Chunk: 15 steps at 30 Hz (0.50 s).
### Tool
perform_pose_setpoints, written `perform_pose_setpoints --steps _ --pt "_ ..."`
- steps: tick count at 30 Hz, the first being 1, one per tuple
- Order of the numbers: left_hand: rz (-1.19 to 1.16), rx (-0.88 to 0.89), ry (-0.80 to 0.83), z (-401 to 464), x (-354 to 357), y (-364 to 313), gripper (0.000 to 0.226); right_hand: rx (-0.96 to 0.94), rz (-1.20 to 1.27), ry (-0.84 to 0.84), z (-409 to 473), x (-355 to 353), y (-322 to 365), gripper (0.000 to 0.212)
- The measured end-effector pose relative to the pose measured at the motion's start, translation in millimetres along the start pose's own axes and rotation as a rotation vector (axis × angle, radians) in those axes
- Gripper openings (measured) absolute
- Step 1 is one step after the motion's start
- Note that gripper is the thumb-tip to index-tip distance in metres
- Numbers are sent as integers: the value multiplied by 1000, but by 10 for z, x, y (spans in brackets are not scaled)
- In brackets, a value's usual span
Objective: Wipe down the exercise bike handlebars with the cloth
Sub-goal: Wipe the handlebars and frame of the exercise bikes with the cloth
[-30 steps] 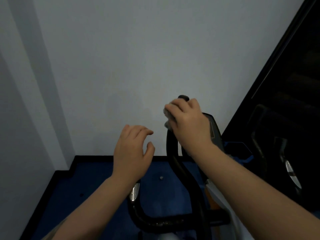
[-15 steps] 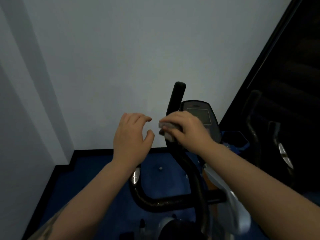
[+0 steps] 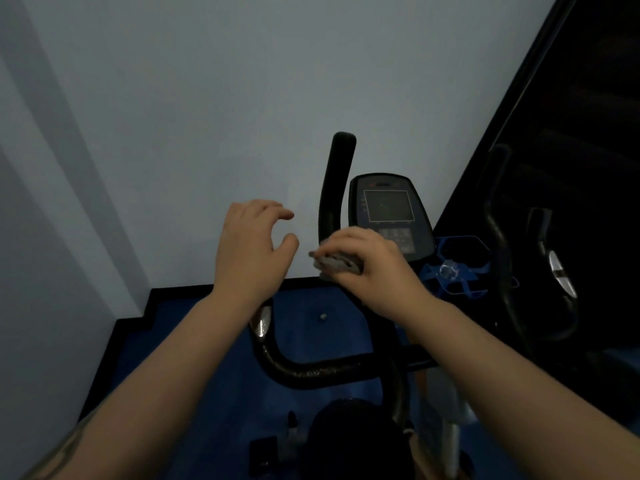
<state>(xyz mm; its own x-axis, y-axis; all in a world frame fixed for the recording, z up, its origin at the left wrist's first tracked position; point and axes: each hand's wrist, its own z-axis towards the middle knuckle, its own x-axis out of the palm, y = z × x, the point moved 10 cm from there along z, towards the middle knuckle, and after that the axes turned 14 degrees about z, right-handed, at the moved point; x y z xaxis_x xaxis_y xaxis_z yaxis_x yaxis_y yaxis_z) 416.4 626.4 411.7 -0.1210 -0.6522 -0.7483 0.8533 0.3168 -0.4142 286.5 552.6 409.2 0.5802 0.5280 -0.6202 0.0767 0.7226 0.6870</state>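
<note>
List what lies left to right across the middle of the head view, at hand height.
Bare empty left hand → crumpled grey cloth → right hand gripping it on the black upright handlebar → blue plastic bottle cage.

Both forearms are bare from the lower edge of the picture up to the wrists, with no sleeve, watch, bracelet or glove on either. The left hand (image 3: 251,251) and the right hand (image 3: 370,268) are bare too, with no rings on the fingers that show and short, unpainted nails where they can be made out. Near the bottom left corner the left forearm (image 3: 114,420) carries a dark marking that looks like part of a tattoo, too dim and cropped to read its design.
</note>
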Motion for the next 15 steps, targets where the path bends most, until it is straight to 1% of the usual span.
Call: perform_pose_setpoints --steps 3,5,7,10,13,15 --pt "-87 -2 -22 -246 -70 -122 27 84 142 51 -261 -93 -82 28" --pt "-170 7 -24 -490 -88 -246 27 151 212 56 -494 -137 -141 27" --pt "-236 12 26 -715 -31 -359 27 196 285 15 -760 -203 -208 29" --pt "-341 -9 147 -962 113 -477 28 240 360 -60 -1124 -247 -284 32" --pt "-371 -11 225 -1102 213 -587 26 207 424 -147 -1375 -203 -260 31" --pt "-359 -9 268 -1175 273 -652 23 229 510 -180 -1522 -143 -269 28"
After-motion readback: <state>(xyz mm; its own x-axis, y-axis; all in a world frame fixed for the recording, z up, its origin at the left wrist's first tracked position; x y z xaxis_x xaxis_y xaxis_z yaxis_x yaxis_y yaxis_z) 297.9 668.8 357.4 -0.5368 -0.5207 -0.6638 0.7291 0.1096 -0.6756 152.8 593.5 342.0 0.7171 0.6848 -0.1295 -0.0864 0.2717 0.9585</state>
